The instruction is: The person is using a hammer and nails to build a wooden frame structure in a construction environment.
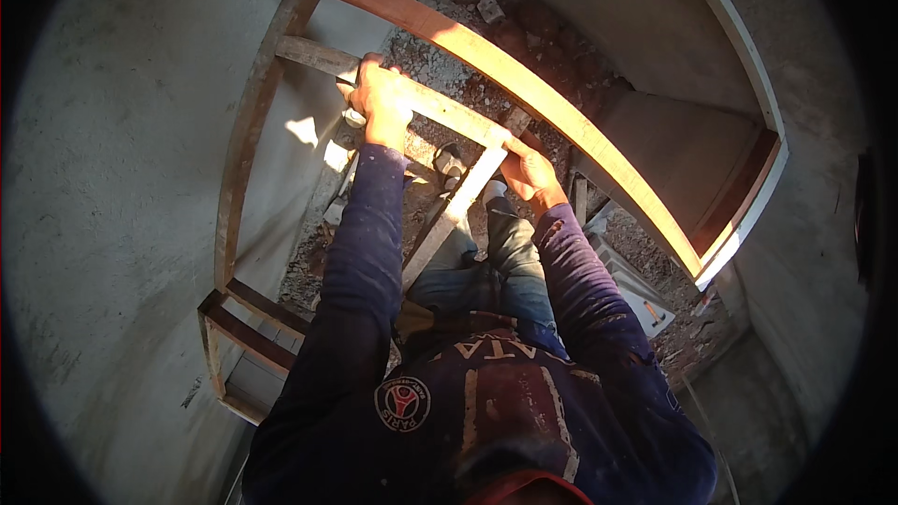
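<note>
My left hand (382, 101) is wrapped around a wooden crossbar (440, 110), left of its middle. At the crossbar's right end, my right hand (531, 174) grips the wood, thumb along the top and the other fingers partly hidden. There the crossbar meets a second wooden bar (456, 208), which slants down toward my body. The crossbar's far left end reaches a weathered upright board (251, 136) beside the wall. Beyond my hands, a long reddish beam (486, 61) runs from upper left to lower right, brightly sunlit along much of its length.
Grey plastered walls (122, 159) close in on both sides. Rubble (552, 33) covers the ground. A pale-edged wooden frame (762, 84) stands at right, and another small frame (248, 341) sits at lower left. A hammer (653, 311) lies on a pale surface at lower right.
</note>
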{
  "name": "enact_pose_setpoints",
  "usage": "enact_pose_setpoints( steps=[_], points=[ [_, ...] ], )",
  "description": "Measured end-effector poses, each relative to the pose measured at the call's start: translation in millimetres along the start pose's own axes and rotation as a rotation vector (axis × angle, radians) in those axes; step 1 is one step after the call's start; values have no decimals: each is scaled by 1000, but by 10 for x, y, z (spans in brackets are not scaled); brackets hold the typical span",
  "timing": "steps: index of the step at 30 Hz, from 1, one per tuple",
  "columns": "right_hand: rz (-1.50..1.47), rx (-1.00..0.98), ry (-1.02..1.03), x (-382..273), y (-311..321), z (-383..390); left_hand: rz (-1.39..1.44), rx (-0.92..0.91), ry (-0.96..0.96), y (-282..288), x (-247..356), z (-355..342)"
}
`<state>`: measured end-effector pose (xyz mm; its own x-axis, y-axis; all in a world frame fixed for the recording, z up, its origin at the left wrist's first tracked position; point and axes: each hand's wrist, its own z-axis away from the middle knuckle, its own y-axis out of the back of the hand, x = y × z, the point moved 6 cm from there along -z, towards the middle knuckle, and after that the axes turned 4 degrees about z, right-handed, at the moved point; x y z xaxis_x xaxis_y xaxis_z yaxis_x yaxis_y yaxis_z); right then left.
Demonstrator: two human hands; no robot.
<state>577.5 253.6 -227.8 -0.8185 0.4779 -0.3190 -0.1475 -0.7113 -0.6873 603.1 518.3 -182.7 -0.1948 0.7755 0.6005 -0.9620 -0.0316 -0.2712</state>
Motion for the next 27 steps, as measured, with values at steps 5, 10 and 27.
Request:
enact_pose_setpoints(
  steps=[5,10,27],
  points=[
    [94,-44,28,-30,-123,18,-57,12,-163,-61,99,13],
    [118,-2,64,-55,-124,35,-82,81,-177,-133,131,248],
    [52,-70,-105,115,-48,-17,-127,-71,-209,-41,85,-46]
  ],
)
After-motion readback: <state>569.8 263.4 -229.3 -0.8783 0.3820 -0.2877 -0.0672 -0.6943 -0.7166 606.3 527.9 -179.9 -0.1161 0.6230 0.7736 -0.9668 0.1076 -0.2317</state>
